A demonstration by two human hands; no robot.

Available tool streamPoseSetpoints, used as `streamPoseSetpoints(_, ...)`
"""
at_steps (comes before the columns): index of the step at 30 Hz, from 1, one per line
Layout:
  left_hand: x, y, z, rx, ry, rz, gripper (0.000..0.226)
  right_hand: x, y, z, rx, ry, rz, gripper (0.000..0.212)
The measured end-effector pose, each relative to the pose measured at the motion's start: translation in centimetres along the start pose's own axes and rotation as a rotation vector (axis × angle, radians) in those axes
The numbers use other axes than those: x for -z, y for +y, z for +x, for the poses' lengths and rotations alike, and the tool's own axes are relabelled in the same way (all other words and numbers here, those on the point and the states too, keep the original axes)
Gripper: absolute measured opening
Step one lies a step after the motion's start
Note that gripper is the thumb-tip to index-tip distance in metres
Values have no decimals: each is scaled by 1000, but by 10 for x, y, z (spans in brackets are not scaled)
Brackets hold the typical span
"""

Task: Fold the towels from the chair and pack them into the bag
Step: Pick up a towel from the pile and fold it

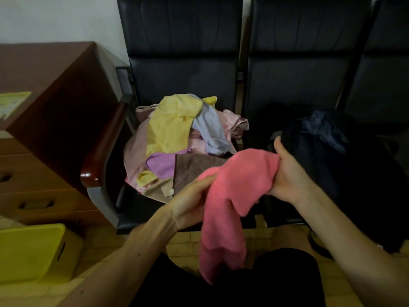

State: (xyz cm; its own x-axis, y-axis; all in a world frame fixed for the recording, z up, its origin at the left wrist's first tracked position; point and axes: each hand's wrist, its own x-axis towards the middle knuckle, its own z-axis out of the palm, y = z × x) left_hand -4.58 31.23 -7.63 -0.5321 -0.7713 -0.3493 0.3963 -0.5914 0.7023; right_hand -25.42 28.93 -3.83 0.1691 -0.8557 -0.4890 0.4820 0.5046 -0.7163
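- While both hands are raised before the seats, a pink towel (230, 191) hangs between them, its lower end drooping toward the lap.
- Left hand (190, 200): fingers curled round the towel's left edge.
- Right hand (287, 173): grasps the towel's upper right corner.
- Towel pile (177, 138): heaped unfolded on the left chair (181, 69).
- Dark bag (327, 147): on the adjacent seat, right of the pile.

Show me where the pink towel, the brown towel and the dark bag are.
pink towel (239, 171): head view, middle of cloth.
brown towel (192, 167): head view, flat top face.
dark bag (321, 134): head view, bluish folds.
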Motion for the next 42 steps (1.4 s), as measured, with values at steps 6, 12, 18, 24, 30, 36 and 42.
streamPoseSetpoints(6, -17, 21, 2, -176, 182, 76, 24, 0, 61, -8, -101, -316, 56, 96)
streamPoseSetpoints(12, -13, 34, -8, -277, 246, 273, 27, -3, 52, -11, 99, -209, -63, 47)
streamPoseSetpoints(18, -7, 68, -29, -373, 302, 634, 26, -10, -1, -30, 347, -31, -301, 30)
streamPoseSetpoints(24, -27, 97, -38, -341, 250, 575, 31, -34, -38, -55, 592, 44, -505, 29)
streamPoseSetpoints(30, -45, 115, -44, -173, 28, 477, 51, -48, -63, -80, 780, 17, -692, 64)
streamPoseSetpoints(36, -63, 132, -47, -135, 52, 574, 36, -42, -72, -85, 861, 102, -1029, 78)
streamPoseSetpoints(42, -59, 143, -43, -331, 198, 688, 56, -41, -76, -82, 848, 158, -1180, 53)
